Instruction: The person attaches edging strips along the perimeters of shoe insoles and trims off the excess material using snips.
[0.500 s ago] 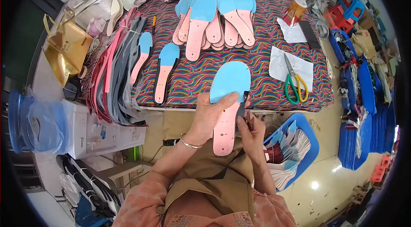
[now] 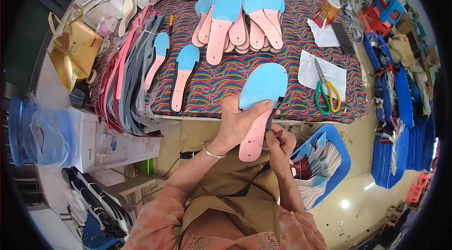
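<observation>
A blue and pink insole [image 2: 264, 82] is held over the table's front edge, tilted slightly to the right. My left hand [image 2: 242, 120] grips it from the left, thumb lying across its middle. At its right edge, my right hand [image 2: 281, 144] is closed on a dark strip [image 2: 270, 120], which runs up along the insole's side. Two insoles with black edging, one nearer [image 2: 179, 85] and one farther left [image 2: 156, 64], lie on the table. Behind the held insole is a pile of blue and pink insoles [image 2: 226, 24].
Pink, red and grey strips [image 2: 134, 75] hang over the table's left front edge. Scissors [image 2: 326, 86] with green and yellow handles rest on white paper [image 2: 308, 68] at right. A bottle [image 2: 328, 8] stands behind. A blue basket [image 2: 346, 148] of insoles sits lower right.
The held insole has moved right and slightly up, and tilts more to the right. My left hand has moved with it. My right hand has shifted slightly right, its fingers more bunched.
</observation>
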Demonstrator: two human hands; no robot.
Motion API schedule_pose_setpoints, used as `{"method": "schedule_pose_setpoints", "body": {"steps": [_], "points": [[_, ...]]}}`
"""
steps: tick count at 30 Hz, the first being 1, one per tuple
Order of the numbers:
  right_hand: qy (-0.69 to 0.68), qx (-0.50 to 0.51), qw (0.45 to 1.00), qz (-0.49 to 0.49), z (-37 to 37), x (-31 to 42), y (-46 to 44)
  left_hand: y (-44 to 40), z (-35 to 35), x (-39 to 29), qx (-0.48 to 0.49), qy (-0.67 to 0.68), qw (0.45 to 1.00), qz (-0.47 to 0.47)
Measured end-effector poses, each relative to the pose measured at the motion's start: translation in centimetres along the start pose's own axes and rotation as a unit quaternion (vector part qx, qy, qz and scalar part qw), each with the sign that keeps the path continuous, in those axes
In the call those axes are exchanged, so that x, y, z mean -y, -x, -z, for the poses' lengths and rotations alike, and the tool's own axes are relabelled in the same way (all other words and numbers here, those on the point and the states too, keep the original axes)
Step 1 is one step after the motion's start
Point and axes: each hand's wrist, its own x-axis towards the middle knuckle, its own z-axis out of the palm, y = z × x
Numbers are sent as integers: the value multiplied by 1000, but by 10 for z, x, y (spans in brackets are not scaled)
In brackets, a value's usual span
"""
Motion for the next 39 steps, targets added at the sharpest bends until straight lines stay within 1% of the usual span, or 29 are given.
{"method": "schedule_pose_setpoints", "body": {"steps": [2, 3, 5, 6, 7, 8, 9, 10, 11, 12, 14, 15, 16, 18, 19, 20, 22, 23, 25, 29, 31, 32, 34, 35, 36, 37, 38, 39], "points": [[8, 13, 1000, 8, 4, 1, -6, -3, 4, -2, 14, -9, 999, 51], [-29, 3, 1000, -7, 2, 1, -8, -2, 4, -2, 13, -9, 999, 51], [-31, -13, 999, 9, -2, 9, -10, 2, 2, -1, 36, 95, 993, 66], [-34, -31, 999, 26, -3, 11, -11, 6, 2, -2, 36, 94, 993, 66], [-35, -31, 999, 26, -3, 11, -12, 11, 3, -4, 33, 142, 986, 83], [16, -26, 999, 37, -1, 11, -13, 16, 2, -4, 31, 190, 976, 100], [66, -21, 996, 48, -1, 11, -14, 21, 0, 0, 32, 190, 976, 101], [66, -21, 997, 46, -2, 10, -14, 27, -3, 7, 7, 192, 975, 115], [73, -17, 995, 65, -4, 8, -15, 31, -3, 13, -21, 194, 972, 127], [78, -11, 993, 84, -6, 7, -16, 31, 3, 15, -25, 195, 972, 126], [95, 8, 993, 76, -4, 12, -14, 29, 18, 12, 37, 64, 993, 90], [114, 23, 991, 70, -2, 16, -14, 27, 19, 9, 31, 14, 997, 65], [115, 26, 990, 72, 2, 19, -13, 24, 21, -1, 29, 15, 998, 62], [134, 113, 984, 34, 9, 21, -4, 19, 27, -24, 3, 111, 990, 86], [122, 105, 986, 41, 11, 18, 0, 18, 25, -21, -2, 104, 993, 61], [122, 107, 986, 41, 11, 20, 3, 18, 23, -24, -4, 104, 993, 60], [199, 93, 961, 165, 11, 26, 10, 20, 19, -32, -25, 132, 985, 110], [199, 93, 961, 165, 10, 24, 14, 19, 20, -32, -25, 132, 985, 110], [215, 84, 944, 235, 8, 19, 20, 19, 21, -30, -10, 159, 979, 128], [236, 98, 943, 214, 9, 30, 21, 18, 20, -20, -20, 144, 982, 119], [262, 144, 940, 163, 11, 37, 19, 17, 22, -12, -9, 161, 981, 110], [261, 143, 940, 164, 11, 34, 17, 18, 22, -10, -7, 159, 981, 109], [218, 116, 941, 230, 12, 24, 10, 19, 21, -7, 9, 211, 969, 126], [218, 114, 942, 230, 13, 21, 6, 21, 20, -6, 11, 211, 969, 126], [129, 83, 978, 139, 14, 18, 3, 24, 19, -4, 35, 199, 971, 127], [36, 48, 997, 47, 15, 18, -2, 27, 18, -2, 61, 187, 972, 127], [38, 43, 997, 47, 16, 19, -7, 29, 14, -3, 65, 187, 972, 129], [-49, 29, 998, -24, 17, 23, -14, 31, 9, -7, 74, 163, 975, 131]]}}
